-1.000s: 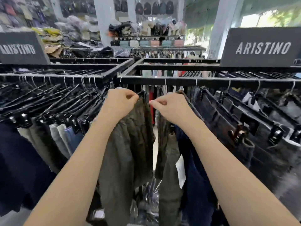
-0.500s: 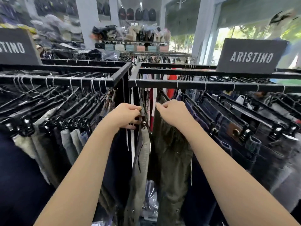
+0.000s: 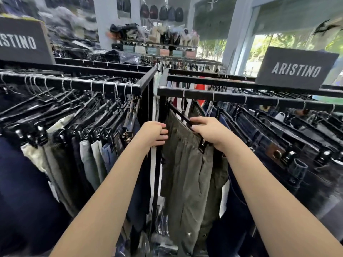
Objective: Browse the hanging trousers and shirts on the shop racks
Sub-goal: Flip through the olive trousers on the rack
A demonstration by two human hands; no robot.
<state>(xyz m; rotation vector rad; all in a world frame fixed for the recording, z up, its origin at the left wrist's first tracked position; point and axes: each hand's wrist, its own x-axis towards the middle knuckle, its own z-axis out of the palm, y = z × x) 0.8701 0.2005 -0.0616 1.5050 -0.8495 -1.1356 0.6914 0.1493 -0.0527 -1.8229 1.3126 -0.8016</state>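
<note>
Head view: olive trousers (image 3: pixel 187 164), clip-hung.

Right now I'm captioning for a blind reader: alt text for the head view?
Both hands part olive trousers on a black shop rack: the right hand grips their clip hanger, the left hand holds the neighbouring edge.

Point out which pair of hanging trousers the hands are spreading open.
The olive-green trousers at the right rack's near end; the right hand grips their black clip hanger. Neighbouring pairs are dark denim.
</note>
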